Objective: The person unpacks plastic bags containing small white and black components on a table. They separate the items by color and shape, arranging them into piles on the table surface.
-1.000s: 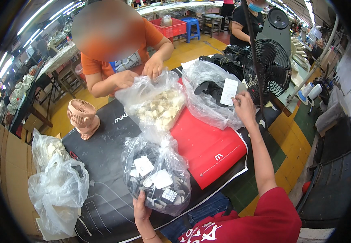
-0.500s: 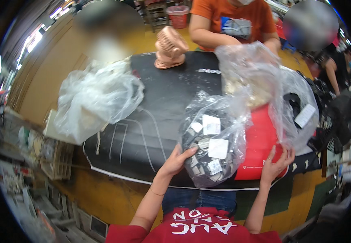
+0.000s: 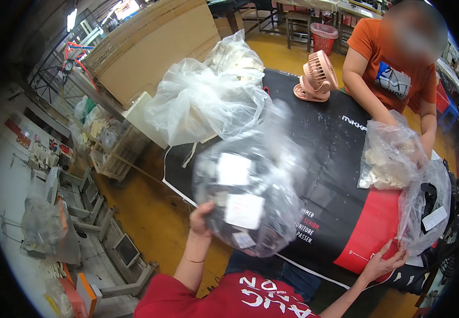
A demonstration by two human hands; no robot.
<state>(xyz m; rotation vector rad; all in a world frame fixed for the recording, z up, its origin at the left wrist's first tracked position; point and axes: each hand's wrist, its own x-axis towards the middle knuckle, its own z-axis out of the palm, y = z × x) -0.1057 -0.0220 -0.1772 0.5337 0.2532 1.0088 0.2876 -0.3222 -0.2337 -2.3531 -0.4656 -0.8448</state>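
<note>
- Head view: since the earlier frame the clear bag of dark pieces [image 3: 250, 185] has lifted off the black table cover [image 3: 335, 159] and swung toward nine o'clock, blurred with motion.
- The left hand [image 3: 202, 218] grips the bag's lower edge at seven o'clock, fingers closed into the plastic.
- The right hand [image 3: 383, 261], at four o'clock, rests open, fingertips on another clear bag [image 3: 425, 212].
- The bag looks soft, slippery and bulky, its loose load likely to shift; the gathered neck or the underside seem the surest holds.
- At one o'clock a co-worker in orange handles a bag of pale pieces [image 3: 391, 159]; a pink fan [image 3: 317, 77] stands at twelve.
</note>
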